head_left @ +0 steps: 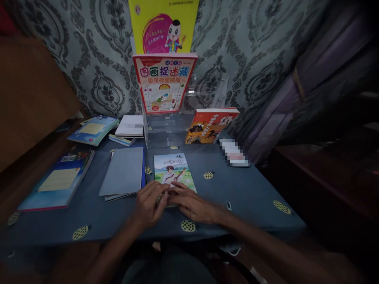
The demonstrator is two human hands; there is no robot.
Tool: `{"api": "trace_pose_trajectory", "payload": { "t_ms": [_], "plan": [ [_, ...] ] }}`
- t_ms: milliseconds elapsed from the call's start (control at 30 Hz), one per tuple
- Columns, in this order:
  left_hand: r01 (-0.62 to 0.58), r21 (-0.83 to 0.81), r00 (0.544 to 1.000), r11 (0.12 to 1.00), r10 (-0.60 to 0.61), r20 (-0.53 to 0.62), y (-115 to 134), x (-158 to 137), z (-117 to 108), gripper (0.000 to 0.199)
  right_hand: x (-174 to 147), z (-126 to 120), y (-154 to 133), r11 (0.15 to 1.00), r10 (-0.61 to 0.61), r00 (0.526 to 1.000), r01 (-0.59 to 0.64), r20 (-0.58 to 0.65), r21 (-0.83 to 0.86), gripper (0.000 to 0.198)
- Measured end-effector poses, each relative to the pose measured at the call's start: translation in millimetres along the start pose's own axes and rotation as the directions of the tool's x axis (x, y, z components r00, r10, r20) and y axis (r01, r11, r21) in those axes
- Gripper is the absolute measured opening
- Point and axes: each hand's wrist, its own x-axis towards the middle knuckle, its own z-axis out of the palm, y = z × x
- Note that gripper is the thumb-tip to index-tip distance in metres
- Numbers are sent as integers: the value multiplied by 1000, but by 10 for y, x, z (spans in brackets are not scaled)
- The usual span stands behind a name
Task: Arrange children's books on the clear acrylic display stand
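Note:
A thin book (pixel 174 167) with a guitar player on its cover lies on the table in front of me, its lower part covered by both hands. My left hand (pixel 151 202) is closed at the book's lower left corner, fingers curled over the cover and thumb toward me. Across the lower cover reaches my right hand (pixel 189 202), its fingers stretched to the left and meeting my left fingertips. Just left of them is a stack of grey-backed books (pixel 122 171).
A clear acrylic rack (pixel 166 128) holds a yellow book (pixel 162 27), a red-bordered picture book (pixel 165 83) and an orange book (pixel 210 126). Blue books (pixel 59 185) and a white-topped pile (pixel 129 125) lie left. A pixelated item (pixel 235 153) lies right, near the table's edge.

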Motion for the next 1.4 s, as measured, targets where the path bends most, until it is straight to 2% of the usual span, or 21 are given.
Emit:
{"api": "trace_pose_trajectory", "payload": {
  "t_ms": [67, 200, 267, 367, 433, 533, 567, 633, 733, 833, 900, 967, 1033, 1133, 1200, 1233, 1267, 1333, 1400],
  "plan": [
    [103, 33, 995, 994, -103, 12, -36, -18, 37, 20, 8, -27, -51, 999, 19, 1000, -19, -6, 39, 53],
    [260, 100, 955, 960, -271, 121, -95, -77, 138, 22, 14, -40, -91, 989, 41, 995, -28, -88, 143, 39],
    [315, 138, 929, 939, -335, 156, -119, -111, 198, 28, -2, -20, -65, 981, 45, 983, -10, -177, 191, 31],
    [401, 129, 892, 907, -419, 168, -156, -145, 286, 35, -34, 33, 48, 971, 71, 934, 15, -351, 237, 30],
    [473, 68, 863, 878, -478, 165, -187, -141, 326, 38, -48, 72, 156, 976, 145, 892, -58, -428, 210, 31],
    [588, -89, 806, 804, -573, 148, -247, -83, 350, 42, -41, 115, 303, 938, 342, 796, -324, -499, 127, 37],
    [629, -161, 777, 761, -614, 136, -268, -52, 351, 44, -32, 123, 336, 911, 396, 767, -397, -506, 111, 41],
    [699, -325, 697, 637, -708, 113, -311, 22, 345, 47, -8, 128, 371, 877, 453, 740, -471, -498, 97, 45],
    [747, -522, 535, 411, -839, 106, -367, 141, 320, 49, 13, 111, 361, 869, 468, 742, -486, -480, 96, 44],
    [756, -609, 373, 241, -922, 99, -376, 257, 294, 49, 1, 82, 318, 864, 483, 728, -488, -487, 126, 42],
    [754, -646, 278, 119, -949, 150, -331, 335, 293, 49, -12, 72, 295, 859, 495, 719, -489, -487, 151, 42],
    [737, -675, 233, -26, -928, 290, -246, 414, 313, 46, -19, 77, 294, 854, 508, 712, -489, -484, 177, 43],
    [712, -685, 217, -155, -879, 424, -150, 489, 345, 43, -20, 92, 328, 844, 527, 686, -490, -501, 218, 48],
    [675, -703, 210, -223, -856, 473, -58, 581, 382, 43, -14, 81, 425, 802, 593, 580, -487, -558, 347, 58],
    [655, -724, 254, -218, -838, 483, -55, 622, 390, 48, -3, 13, 480, 763, 646, 505, -443, -573, 470, 60],
    [644, -735, 286, -213, -824, 490, -69, 635, 391, 53, 5, -41, 492, 750, 660, 486, -394, -572, 531, 58],
    [632, -748, 319, -206, -810, 492, -92, 643, 391, 57, 14, -105, 492, 745, 660, 486, -324, -574, 582, 55],
    [603, -778, 383, -177, -791, 477, -154, 642, 398, 66, 29, -239, 460, 747, 620, 516, -155, -592, 647, 49],
    [579, -802, 424, -145, -787, 448, -221, 614, 413, 72, 35, -339, 409, 755, 563, 543, -31, -623, 655, 45]
  ]
}}
